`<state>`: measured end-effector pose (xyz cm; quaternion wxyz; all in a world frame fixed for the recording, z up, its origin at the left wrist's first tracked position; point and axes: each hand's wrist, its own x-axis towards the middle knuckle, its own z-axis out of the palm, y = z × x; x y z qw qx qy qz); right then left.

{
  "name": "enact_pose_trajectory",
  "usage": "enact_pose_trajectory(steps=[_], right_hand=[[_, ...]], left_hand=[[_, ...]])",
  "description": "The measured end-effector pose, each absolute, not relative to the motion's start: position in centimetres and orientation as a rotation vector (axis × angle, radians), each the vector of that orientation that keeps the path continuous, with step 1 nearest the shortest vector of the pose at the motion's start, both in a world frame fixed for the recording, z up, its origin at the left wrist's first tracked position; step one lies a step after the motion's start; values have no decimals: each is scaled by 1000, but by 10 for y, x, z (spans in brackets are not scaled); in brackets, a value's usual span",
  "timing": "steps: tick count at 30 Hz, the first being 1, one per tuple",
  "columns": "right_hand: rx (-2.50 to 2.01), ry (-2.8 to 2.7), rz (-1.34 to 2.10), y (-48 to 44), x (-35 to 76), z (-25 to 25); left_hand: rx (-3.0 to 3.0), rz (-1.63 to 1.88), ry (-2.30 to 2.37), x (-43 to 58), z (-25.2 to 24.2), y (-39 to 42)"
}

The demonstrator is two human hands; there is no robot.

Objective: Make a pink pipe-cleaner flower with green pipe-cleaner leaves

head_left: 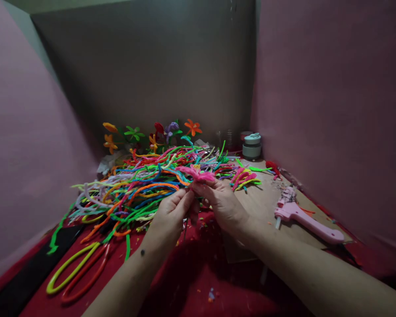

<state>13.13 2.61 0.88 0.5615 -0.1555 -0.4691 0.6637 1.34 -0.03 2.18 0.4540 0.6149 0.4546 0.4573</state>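
A pink pipe-cleaner flower (200,174) with a yellow centre is held up in front of me, its petals spread. My right hand (222,200) pinches the underside of the flower between thumb and fingers. Close against it, my left hand (178,204) is closed at the flower's base, where a thin dark stem runs down below the fingers. The fingertips of both hands meet there and partly hide the base. Just behind the hands lies a big heap of coloured pipe cleaners (141,189).
A pink glue gun (308,218) lies on a cardboard sheet (264,202) at the right. Scissors with yellow and red handles (86,273) lie front left. Finished flowers (193,127) and a lidded jar (251,147) stand at the back. Scraps dot the red cloth (185,281).
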Motion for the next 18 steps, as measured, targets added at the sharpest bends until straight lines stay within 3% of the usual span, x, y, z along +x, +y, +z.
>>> enact_pose_trajectory(steps=[7, 18], right_hand=[[-458, -994, 1460, 27, 127, 4], [-298, -1107, 1584, 26, 132, 9]], left_hand=[[1697, 1316, 1341, 15, 15, 0], [987, 1075, 701, 8, 21, -4]])
